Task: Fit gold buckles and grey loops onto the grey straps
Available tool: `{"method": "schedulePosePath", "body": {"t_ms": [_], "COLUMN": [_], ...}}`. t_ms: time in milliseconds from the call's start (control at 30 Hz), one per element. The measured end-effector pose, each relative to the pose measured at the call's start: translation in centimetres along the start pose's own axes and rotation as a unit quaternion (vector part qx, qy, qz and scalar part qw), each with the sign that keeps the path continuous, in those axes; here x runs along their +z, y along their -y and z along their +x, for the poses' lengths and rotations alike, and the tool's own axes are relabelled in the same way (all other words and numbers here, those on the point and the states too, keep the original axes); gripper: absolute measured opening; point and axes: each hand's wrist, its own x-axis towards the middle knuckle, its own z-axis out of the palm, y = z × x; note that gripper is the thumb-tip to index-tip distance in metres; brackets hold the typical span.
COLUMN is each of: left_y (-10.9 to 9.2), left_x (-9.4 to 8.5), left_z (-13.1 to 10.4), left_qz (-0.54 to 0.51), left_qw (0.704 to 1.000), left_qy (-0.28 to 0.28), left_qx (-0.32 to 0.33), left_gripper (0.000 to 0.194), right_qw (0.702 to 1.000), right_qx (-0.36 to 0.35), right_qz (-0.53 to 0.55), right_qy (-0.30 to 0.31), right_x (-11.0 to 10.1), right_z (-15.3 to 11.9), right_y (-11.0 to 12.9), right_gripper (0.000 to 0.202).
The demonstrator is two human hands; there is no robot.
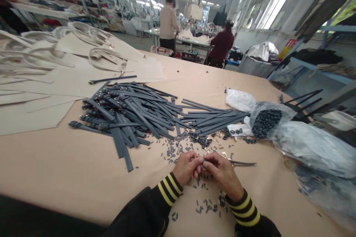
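Observation:
My left hand [188, 166] and my right hand [221, 172] meet near the table's front edge, fingers pinched together on one end of a dark grey strap [241, 163]. The strap runs out to the right, low over the table. What the fingertips hold besides the strap is hidden. Just beyond my hands lie small gold buckles [214, 145] and dark loops [202, 140]. A big heap of grey straps with buckles [122, 113] is at the left, and a flatter bundle of plain straps [211, 118] at the right.
Tiny grey offcuts [207, 205] litter the brown table [69, 170] around my wrists. Clear plastic bags, one holding dark rings [265, 120], lie at the right. Beige cut panels and handles [55, 66] cover the far left. Two people [169, 22] stand at benches far behind.

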Motion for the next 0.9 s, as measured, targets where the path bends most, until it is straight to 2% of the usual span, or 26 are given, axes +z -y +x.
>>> {"method": "schedulePosePath", "body": {"t_ms": [167,333,433,567,667,800,900], "left_y": [0.0,0.5,0.4,0.3,0.3,0.3,0.2], "left_x": [0.0,0.2,0.1,0.0,0.1,0.2,0.2], "left_z": [-0.1,-0.2,-0.2,-0.2,-0.3,-0.3,-0.4], "left_qz": [0.042,0.093,0.075,0.057,0.055,0.066,0.081], "left_qw": [0.997,0.991,0.995,0.998,0.997,0.997,0.996], "left_qy": [-0.053,-0.075,-0.048,0.016,0.050,0.050,0.042], "left_qx": [0.031,0.064,0.038,-0.006,-0.014,-0.011,-0.003], "left_gripper": [0.035,0.032,0.032,0.029,0.024,0.019,0.021], "right_qw": [0.998,0.997,0.998,1.000,1.000,0.998,0.987], "right_qx": [0.032,0.021,0.018,0.003,0.004,0.001,-0.054], "right_qz": [0.050,0.063,0.056,0.021,-0.004,-0.058,-0.151], "right_qy": [-0.022,-0.042,-0.031,-0.001,0.017,0.029,-0.023], "right_x": [0.5,1.6,1.4,0.2,-0.4,-0.5,-1.0], "right_z": [0.5,0.6,0.6,0.6,0.5,0.4,0.0], "right_y": [0.1,0.6,0.8,0.5,0.1,0.3,1.2], "right_gripper": [0.027,0.027,0.026,0.023,0.021,0.020,0.019]}}
